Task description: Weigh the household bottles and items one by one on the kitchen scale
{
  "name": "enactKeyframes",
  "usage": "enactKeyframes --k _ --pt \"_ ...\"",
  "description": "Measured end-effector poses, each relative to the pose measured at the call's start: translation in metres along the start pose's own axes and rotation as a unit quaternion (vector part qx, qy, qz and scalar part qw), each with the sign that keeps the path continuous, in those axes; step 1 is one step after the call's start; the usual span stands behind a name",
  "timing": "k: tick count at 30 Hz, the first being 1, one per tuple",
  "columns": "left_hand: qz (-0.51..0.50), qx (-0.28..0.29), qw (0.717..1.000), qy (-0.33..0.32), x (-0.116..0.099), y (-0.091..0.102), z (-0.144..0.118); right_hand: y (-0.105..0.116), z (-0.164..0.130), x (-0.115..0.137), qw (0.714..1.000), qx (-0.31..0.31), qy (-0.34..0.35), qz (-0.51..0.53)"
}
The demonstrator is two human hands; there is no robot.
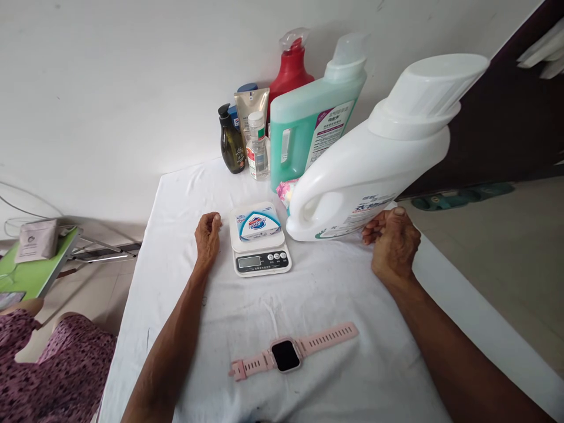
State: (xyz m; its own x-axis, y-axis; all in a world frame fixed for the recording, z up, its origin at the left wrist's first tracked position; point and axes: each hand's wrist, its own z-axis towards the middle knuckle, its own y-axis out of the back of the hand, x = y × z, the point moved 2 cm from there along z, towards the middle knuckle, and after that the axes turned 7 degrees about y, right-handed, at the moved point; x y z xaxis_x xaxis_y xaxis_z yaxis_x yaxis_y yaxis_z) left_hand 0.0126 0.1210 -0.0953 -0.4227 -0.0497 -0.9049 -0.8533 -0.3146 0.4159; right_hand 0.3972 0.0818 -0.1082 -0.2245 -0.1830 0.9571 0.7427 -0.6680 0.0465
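Observation:
My left hand [208, 238] rests on the cloth, fingers curled in, just left of a white kitchen scale [263, 262]. On the scale's platform lies a boxed bar of soap [259, 226] in white and blue packaging. The scale's display looks blank. My right hand [394, 244] is closed in a loose fist beside the base of a large white detergent bottle [352, 176]; whether its fingers touch the bottle I cannot tell. Nearer to me, between my forearms, a smartwatch [285, 355] with a pink strap is laid out flat, its screen dark.
Behind the scale stand a green liquid bottle [293, 129], a red pump bottle [291, 73], a dark pump bottle [232, 144], a clear bottle [258, 154] and a beige tube [252, 106]. At left, a person in patterned clothing [66, 364] sits near a green table [53, 264].

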Motion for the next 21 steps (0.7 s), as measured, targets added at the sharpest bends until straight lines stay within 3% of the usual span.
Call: enactKeyframes --k 8,12,16,21 --pt "-0.003 -0.009 1.0 0.001 -0.005 0.0 -0.004 0.001 0.001 -0.001 1.0 0.006 0.003 0.003" --pt "0.01 -0.025 0.995 -0.096 -0.033 -0.002 -0.02 0.001 0.001 0.001 1.0 0.008 -0.002 0.0" --pt "0.129 0.073 0.965 -0.215 -0.068 -0.015 -0.037 0.002 0.001 0.001 1.0 0.017 -0.003 0.007" --pt "0.233 0.164 0.932 -0.224 -0.076 -0.025 -0.036 0.005 0.002 -0.001 0.999 0.014 -0.04 -0.007"
